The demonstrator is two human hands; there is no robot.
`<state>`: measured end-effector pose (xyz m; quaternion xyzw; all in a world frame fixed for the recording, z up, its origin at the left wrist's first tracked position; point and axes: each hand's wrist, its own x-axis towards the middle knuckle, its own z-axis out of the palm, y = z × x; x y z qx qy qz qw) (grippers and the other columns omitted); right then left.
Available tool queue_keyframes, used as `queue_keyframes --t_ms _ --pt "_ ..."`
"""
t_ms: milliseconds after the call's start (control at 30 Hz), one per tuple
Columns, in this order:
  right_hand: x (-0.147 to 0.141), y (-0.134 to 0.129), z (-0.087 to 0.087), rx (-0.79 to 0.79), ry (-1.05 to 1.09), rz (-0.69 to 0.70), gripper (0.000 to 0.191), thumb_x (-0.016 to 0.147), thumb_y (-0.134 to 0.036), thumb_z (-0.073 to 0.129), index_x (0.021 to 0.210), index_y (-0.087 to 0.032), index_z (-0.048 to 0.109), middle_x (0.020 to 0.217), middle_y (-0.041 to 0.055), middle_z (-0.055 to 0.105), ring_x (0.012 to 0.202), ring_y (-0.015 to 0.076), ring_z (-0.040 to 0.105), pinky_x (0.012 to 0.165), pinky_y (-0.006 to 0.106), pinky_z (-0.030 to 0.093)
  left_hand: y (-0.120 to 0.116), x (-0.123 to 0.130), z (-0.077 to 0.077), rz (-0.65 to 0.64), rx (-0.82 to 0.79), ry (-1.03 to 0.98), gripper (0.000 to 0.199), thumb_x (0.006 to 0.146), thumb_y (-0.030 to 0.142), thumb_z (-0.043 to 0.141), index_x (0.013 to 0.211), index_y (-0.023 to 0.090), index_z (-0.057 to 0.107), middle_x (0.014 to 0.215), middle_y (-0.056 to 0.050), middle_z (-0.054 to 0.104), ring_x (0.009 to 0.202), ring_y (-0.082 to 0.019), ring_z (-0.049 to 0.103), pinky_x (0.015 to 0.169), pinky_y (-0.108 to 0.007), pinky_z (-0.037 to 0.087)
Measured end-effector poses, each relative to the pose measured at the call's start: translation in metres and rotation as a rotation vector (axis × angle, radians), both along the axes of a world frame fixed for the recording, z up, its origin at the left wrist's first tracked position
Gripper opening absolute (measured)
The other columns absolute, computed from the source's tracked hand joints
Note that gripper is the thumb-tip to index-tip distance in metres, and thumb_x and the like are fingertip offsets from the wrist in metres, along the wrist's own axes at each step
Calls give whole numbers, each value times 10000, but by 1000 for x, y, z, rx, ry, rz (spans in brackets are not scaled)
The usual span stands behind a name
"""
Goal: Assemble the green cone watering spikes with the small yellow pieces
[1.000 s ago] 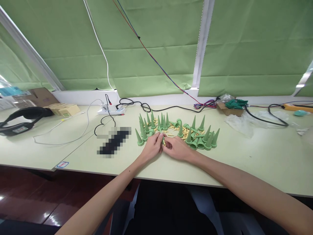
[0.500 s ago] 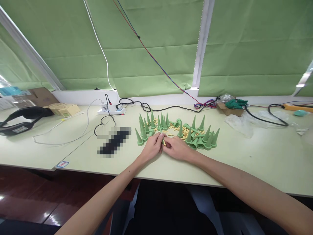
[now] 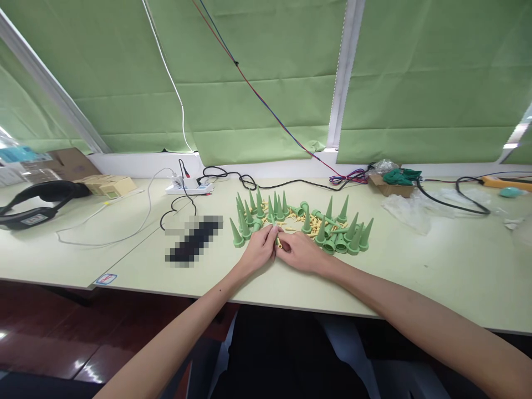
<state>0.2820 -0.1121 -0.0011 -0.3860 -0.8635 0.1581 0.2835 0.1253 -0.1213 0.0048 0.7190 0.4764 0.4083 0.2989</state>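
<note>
My left hand (image 3: pixel 260 245) and my right hand (image 3: pixel 302 252) meet over the near side of the table, fingers closed. Between them a small yellow tube (image 3: pixel 280 244) shows its hollow end toward me, and my right thumb and fingers pinch beside it. Green plastic, seemingly a spike, shows at my left fingertips; most of it is hidden by the hands. Just beyond stand several green plastic spikes (image 3: pixel 235 233) at the left and more green spikes (image 3: pixel 355 239) at the right, some lying on their sides. Loose yellow pieces (image 3: pixel 316 226) are scattered among them.
A pixelated dark object (image 3: pixel 194 241) lies left of the hands. Behind are a white power strip (image 3: pixel 189 187) and a black cable (image 3: pixel 282 184). Black headgear (image 3: pixel 41 205) rests far left. A small cardboard box (image 3: pixel 390 187) and clear plastic bags (image 3: pixel 409 210) lie to the right.
Almost nothing differs. Both hands stay together around the yellow tube, with at most a slight shift of the fingers.
</note>
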Motion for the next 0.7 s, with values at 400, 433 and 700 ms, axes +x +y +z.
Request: queue_keyframes --t_ms 400,433,700 --pt "1 0 -1 -32 24 -72 144 755 -255 589 694 -200 471 571 -42 524 526 110 449 523 239 263 2 0 -2 183 108 84 395 968 476 365 819 185 588 537 20 508 494 -135 483 560 -275 376" --pt "1 0 -1 -34 20 -80 101 742 -235 589 725 -198 496 587 -39 548 539 115 472 530 237 275 2 0 -2 225 129 90 385 969 473 365 831 188 585 547 25 496 494 -129 469 553 -270 363" --pt "6 3 0 61 25 -235 307 815 -170 500 1109 -163 587 937 42 693 818 186 629 720 273 420 5 -2 -7 351 253 116 317 957 433 416 751 196 456 618 33 436 510 -101 394 541 -252 321"
